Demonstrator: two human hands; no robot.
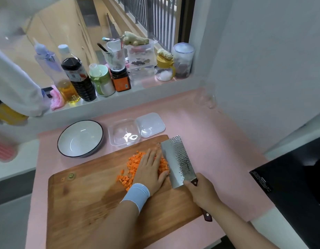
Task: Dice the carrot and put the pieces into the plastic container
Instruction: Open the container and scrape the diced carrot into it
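Note:
A heap of orange carrot dice (132, 165) lies on the wooden cutting board (87, 193). My left hand (150, 169) rests flat on the heap, fingers straight, pressing the dice against the cleaver's side. My right hand (202, 193) grips the dark handle of the cleaver (179, 160), whose hammered blade stands on the board just right of the dice. The clear plastic container (124, 134) sits empty beyond the board's far edge, with its lid (150, 124) beside it on the right.
A white bowl with a dark rim (80, 138) stands left of the container. Bottles and jars (78, 76) line the window ledge behind. A black stove top (297, 178) lies to the right on the pink counter (209, 133).

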